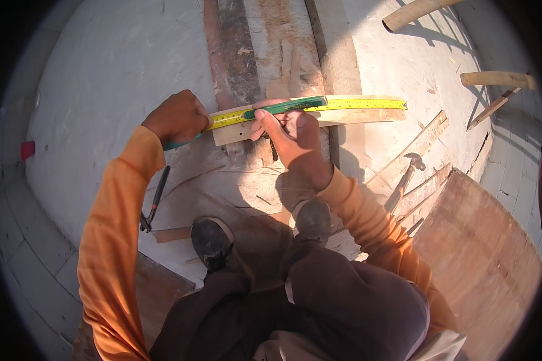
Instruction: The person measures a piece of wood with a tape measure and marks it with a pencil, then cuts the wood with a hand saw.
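This person's left hand clutches a yellow tape measure along a wooden plank; the right hand grips a slim green tool.

The tape measure's blade lies lengthwise along a short board, which sits crosswise over long planks running away from the person, with the left hand at the blade's left end and the right hand over its middle. Nearer the person, pincers lie between the left forearm and the left shoe. Right of the right shoe, past the right forearm, a hammer lies among wood strips, with a sheet of plywood nearer and further right.
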Demonstrator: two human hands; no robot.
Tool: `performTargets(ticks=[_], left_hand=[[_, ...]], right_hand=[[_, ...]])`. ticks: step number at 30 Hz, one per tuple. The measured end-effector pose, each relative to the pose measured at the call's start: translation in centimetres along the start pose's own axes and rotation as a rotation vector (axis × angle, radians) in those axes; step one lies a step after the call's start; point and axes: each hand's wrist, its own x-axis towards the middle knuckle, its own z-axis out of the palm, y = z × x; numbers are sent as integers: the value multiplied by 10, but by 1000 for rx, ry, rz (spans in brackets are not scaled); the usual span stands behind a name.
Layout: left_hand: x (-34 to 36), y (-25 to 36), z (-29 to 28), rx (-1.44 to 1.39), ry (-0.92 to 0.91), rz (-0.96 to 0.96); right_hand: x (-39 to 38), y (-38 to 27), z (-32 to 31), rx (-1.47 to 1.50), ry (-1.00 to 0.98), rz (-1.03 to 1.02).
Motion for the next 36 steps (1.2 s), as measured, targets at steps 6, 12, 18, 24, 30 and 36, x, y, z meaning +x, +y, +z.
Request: performTargets(ticks=[6,12,18,24,30,36], left_hand=[[4,0,0,66,-2,-5],[6,-3,3,121,7,23],[7,-3,3,38,-4,-50],[7,-8,7,20,16,-35],[12,-6,4,79,-82,18],[8,2,-3,118,-119,-51]], right_hand=[[8,-3,3,8,-20,-23],[13,5,8,37,-13,-33],[30,8,0,-375,55,-359],[44,1,0,-287,-85,-93],[56,11,1,-257,-260,38],[62,5,8,-254,-342,33]])
